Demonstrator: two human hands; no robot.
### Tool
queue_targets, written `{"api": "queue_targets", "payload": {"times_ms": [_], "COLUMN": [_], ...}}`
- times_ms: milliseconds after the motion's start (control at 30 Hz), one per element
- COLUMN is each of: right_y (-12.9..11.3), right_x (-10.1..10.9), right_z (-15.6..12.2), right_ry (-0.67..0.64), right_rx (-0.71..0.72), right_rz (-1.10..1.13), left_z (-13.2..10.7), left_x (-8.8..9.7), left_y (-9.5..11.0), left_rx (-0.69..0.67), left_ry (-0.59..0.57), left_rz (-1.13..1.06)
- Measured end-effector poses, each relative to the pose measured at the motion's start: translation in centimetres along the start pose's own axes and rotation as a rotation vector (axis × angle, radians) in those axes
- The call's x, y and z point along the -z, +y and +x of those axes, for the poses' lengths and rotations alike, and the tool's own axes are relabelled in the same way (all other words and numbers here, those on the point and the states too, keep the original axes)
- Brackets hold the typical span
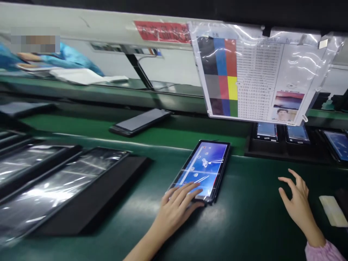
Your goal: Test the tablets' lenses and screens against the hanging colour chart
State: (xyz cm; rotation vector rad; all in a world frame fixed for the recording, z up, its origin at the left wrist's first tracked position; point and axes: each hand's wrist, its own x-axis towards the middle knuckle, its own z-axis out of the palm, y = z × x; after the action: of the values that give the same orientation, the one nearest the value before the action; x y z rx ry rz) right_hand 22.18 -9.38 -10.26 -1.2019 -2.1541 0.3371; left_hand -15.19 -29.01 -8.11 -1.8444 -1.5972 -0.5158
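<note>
A tablet point(208, 163) with a lit blue home screen lies at a slant on the green work surface. My left hand point(181, 204) rests on its near end, the fingers stretched over the lower screen and the thumb along the near edge. To the right, my right hand point(296, 199) is held above the surface with its fingers apart and nothing in them. A pale folded pad point(333, 210) lies just beside that hand's wrist.
At left, large dark-screened panels point(70, 188) lie on black foam point(116, 192). Another tablet point(143, 121) sits on the far green strip. Lit devices point(266, 131) stand in a black tray point(261, 150) under a hanging plastic-covered chart point(261, 79). A blue-sleeved person point(73, 59) works opposite.
</note>
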Motion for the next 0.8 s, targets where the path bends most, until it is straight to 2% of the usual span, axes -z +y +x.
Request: {"api": "queue_targets", "payload": {"times_ms": [67,133,200,300,433,567,667,733,800], "right_y": [-0.2,-0.4,-0.6,-0.5,-0.9,-2.1,-2.5,-2.4,-2.2], "right_x": [-0.2,-0.4,-0.6,-0.7,-0.3,0.1,0.0,-0.1,-0.2], "right_z": [0.0,0.0,0.0,0.2,0.3,0.2,0.1,0.1,0.1], "right_ry": [-0.006,-0.002,0.002,-0.022,-0.039,-0.069,-0.094,-0.097,-0.086], "right_rx": [-0.001,0.004,0.000,-0.028,-0.099,-0.149,-0.152,-0.160,-0.165], "right_rz": [0.018,0.032,0.042,0.064,0.110,0.179,0.239,0.266,0.271], "left_z": [1.0,2.4,4.2,7.4,10.5,11.7,12.6,13.7,15.2], "left_x": [-2.1,-4.6,-6.9,-9.5,-11.0,-11.6,-12.3,-13.0,-14.1], "left_y": [-0.8,-2.2,-3.8,-5.8,-7.7,-8.5,-6.3,-2.9,1.3], "left_rx": [0.098,0.192,0.286,0.443,0.651,0.906,0.946,0.864,0.725], "left_ry": [0.008,-0.045,-0.092,-0.092,-0.103,-0.085,-0.065,-0.108,-0.216], "left_rz": [0.021,0.025,-0.010,-0.088,-0.141,-0.182,-0.233,-0.308,-0.470]}}
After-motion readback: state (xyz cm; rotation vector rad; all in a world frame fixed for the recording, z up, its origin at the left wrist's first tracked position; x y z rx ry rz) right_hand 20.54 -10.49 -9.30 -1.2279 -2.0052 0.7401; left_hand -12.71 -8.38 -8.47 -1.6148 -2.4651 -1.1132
